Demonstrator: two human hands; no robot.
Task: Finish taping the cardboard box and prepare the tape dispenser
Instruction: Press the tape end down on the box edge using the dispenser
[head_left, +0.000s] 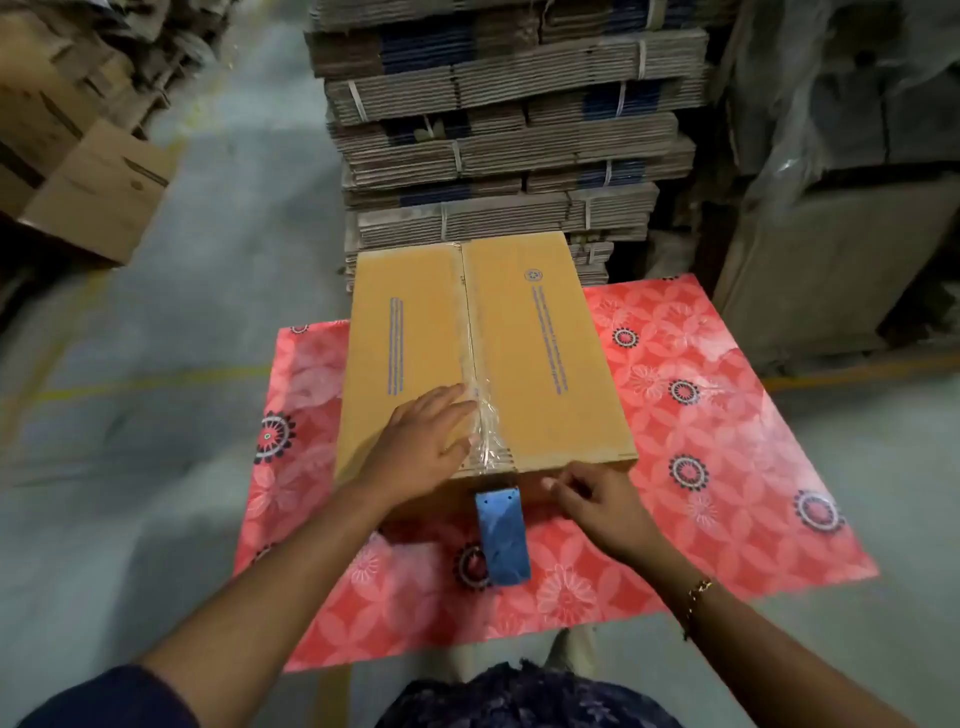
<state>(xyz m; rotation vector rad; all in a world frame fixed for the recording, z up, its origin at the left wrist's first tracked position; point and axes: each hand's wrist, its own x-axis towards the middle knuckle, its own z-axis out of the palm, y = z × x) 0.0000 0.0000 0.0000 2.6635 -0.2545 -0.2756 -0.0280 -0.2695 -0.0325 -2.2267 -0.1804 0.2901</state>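
— So where is your left hand?
— Flat and open on the cardboard box, fingertips touching the clear tape along its seam.
— And your right hand?
— Loosely curled, holding nothing, at the box's near edge; the blue tape dispenser hangs just left of it, over the red table.

Dim, soft, edge-warped; blurred periphery.

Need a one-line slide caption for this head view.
Left hand flattens tape on cardboard box; blue tape dispenser rests nearby.
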